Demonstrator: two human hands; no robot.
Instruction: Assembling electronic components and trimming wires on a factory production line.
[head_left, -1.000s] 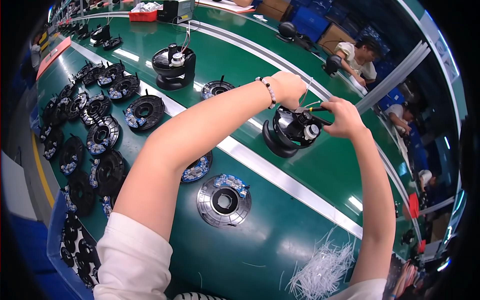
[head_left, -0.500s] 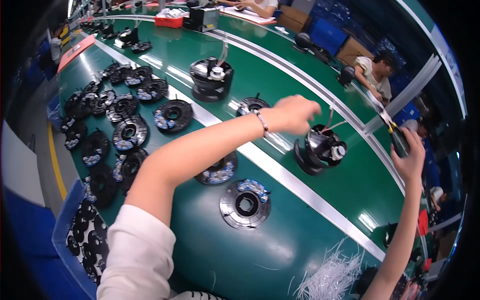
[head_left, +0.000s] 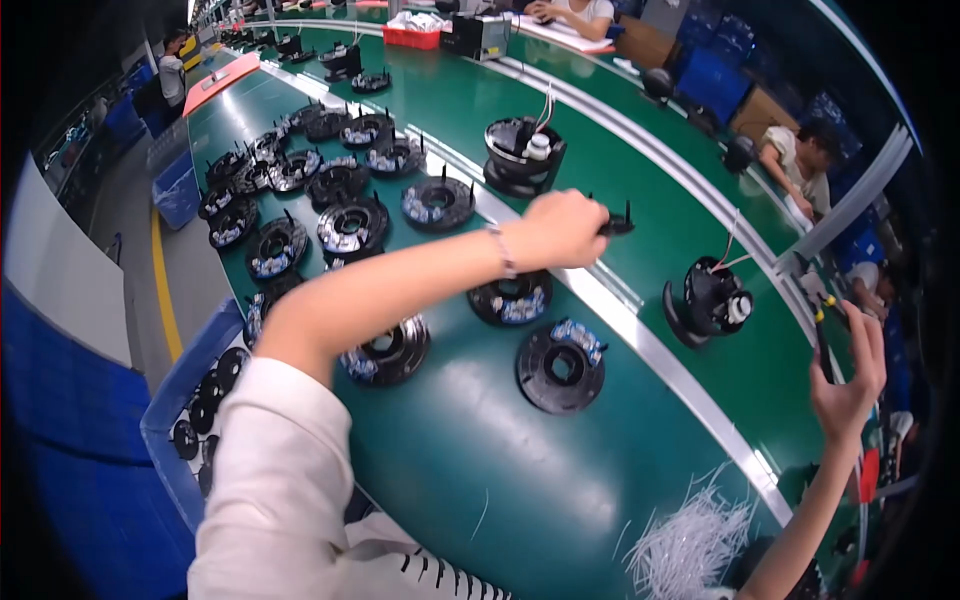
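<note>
Red bin [head_left: 411, 40] beside black box [head_left: 468, 38]

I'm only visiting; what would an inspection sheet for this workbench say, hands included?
Surface: green worktop, glossy, crossed by a metal strip.
Job's things: black assemblies, apart on the green; black discs with blue circuit boards, many toward the left.
Clutter: white strips heaped at lower right.
Hands: right hand holds a plier-like tool; left hand at a dark part, grip unclear.
Cables: thin wires rise from the two nearest assemblies.
Surroundings: co-workers, red tray, blue bin.
</note>
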